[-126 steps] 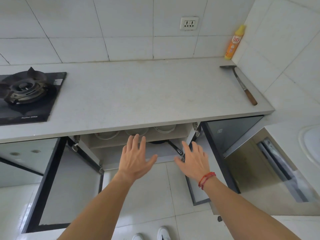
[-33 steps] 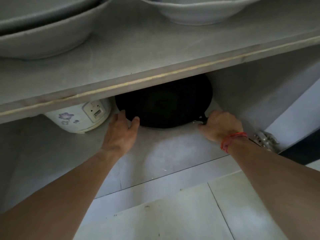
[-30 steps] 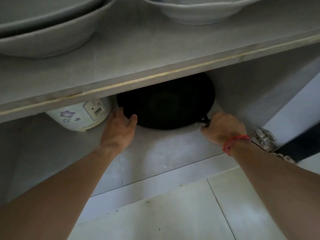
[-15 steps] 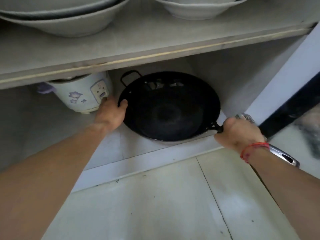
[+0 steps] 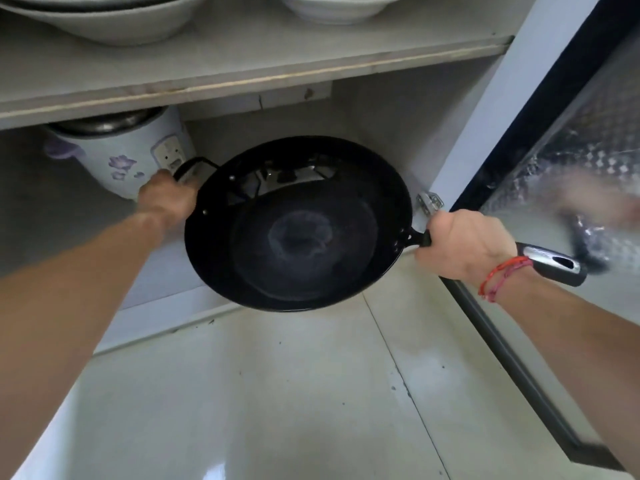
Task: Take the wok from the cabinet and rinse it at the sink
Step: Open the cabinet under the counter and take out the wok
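Both hands (image 5: 464,247) gripping wok (image 5: 298,226), seemingly.

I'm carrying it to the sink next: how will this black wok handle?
The wok looks like rigid metal, probably heavy: both the left hand and right hand hold it. Its rounded bottom may rock when set down. The long handle gives leverage.

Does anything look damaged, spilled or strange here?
Nothing is spilled or broken. The wok has a pale discoloured ring at its centre and is held tilted. The left hand grips its loop handle, the right hand its long handle.
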Motion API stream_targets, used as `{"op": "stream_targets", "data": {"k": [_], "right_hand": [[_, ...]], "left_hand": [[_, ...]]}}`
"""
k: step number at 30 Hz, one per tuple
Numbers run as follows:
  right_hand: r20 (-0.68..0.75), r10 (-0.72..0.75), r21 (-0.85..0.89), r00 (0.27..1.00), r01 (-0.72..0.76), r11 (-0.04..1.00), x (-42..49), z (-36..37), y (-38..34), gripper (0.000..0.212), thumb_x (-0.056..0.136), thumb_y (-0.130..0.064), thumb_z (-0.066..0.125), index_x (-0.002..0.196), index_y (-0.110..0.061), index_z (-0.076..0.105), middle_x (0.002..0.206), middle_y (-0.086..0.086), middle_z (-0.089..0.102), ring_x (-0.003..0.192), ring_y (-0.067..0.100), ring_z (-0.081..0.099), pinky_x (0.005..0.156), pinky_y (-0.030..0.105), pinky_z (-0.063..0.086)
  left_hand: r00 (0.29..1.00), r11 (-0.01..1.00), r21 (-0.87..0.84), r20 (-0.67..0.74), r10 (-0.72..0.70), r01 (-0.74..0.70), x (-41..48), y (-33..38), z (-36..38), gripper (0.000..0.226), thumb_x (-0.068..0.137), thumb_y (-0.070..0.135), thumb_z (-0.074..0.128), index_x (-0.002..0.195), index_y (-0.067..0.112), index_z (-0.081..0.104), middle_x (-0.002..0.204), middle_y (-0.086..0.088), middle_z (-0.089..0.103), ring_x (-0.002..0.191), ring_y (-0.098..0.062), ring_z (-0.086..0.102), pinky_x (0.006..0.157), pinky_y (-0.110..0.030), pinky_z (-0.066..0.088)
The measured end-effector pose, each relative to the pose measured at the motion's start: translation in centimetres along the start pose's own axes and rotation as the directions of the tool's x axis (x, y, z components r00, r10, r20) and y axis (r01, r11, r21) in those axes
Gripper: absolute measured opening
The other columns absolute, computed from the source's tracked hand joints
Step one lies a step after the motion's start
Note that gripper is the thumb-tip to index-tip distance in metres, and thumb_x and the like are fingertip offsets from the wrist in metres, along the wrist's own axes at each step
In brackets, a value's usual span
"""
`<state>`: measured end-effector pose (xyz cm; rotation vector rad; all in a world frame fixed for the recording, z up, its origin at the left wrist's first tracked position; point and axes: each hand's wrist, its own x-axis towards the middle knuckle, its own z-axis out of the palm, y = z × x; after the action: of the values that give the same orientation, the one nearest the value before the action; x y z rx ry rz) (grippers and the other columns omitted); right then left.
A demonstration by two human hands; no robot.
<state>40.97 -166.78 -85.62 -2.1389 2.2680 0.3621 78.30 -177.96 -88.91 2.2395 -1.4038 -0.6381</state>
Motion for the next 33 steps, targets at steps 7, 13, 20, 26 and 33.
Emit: {"op": "stream_targets", "data": {"k": [7,13,20,26,33], "right_hand": [[-0.011,-0.079,-0.015,0.997,0.078,0.997,-0.6,-0.7,-0.9,0.015,0.075,-0.033,0.050,0.077,-0.020,0.055,0.071,0.003,0.053,0.069,0.030,0.057,0.066,0.033,0.046],[0.006,-0.091,-0.016,0.996,0.091,0.996,0.1,-0.3,-2.5,0.017,0.076,-0.033,0.049,0.084,-0.021,0.058,0.074,0.003,0.054,0.071,0.029,0.057,0.065,0.032,0.044],[0.031,-0.088,-0.004,0.996,0.088,0.996,-0.7,-1.3,-4.0,0.020,0.079,-0.032,0.051,0.090,-0.018,0.061,0.076,0.005,0.057,0.074,0.030,0.056,0.072,0.034,0.047],[0.188,-0.099,0.022,0.977,0.096,0.995,-4.7,-3.1,-3.2,0.015,0.081,-0.030,0.052,0.087,-0.017,0.056,0.067,0.001,0.043,0.074,0.029,0.051,0.068,0.031,0.040],[0.271,-0.117,0.027,0.956,0.113,0.993,-9.7,-8.0,-1.3,0.022,0.087,-0.036,0.050,0.096,-0.018,0.057,0.078,0.003,0.046,0.077,0.028,0.048,0.070,0.032,0.039]], "left_hand": [[0.990,0.991,-0.137,-0.138,-0.011,-0.008,0.5,-2.2,-2.1,0.030,0.097,0.019,0.050,0.104,-0.006,0.065,0.126,-0.027,0.060,0.116,-0.039,0.056,0.091,-0.036,0.043],[0.969,0.991,-0.109,-0.222,-0.103,0.081,-0.5,-4.2,-4.7,0.034,0.096,0.023,0.055,0.112,-0.004,0.068,0.119,-0.026,0.065,0.114,-0.039,0.061,0.095,-0.043,0.046],[0.941,0.981,-0.015,-0.280,-0.192,0.196,-3.4,-5.9,-7.5,0.046,0.097,0.026,0.057,0.124,-0.012,0.059,0.129,-0.030,0.059,0.123,-0.039,0.057,0.098,-0.042,0.045],[0.925,0.950,-0.063,-0.215,-0.313,0.307,-7.6,-6.1,-10.1,0.039,0.087,0.022,0.056,0.109,-0.009,0.064,0.111,-0.026,0.067,0.104,-0.037,0.066,0.084,-0.038,0.052],[0.899,0.911,-0.036,-0.149,-0.412,0.412,-13.2,-4.6,-14.8,0.043,0.077,0.023,0.055,0.102,-0.010,0.066,0.106,-0.027,0.069,0.099,-0.040,0.069,0.084,-0.049,0.058]]}}
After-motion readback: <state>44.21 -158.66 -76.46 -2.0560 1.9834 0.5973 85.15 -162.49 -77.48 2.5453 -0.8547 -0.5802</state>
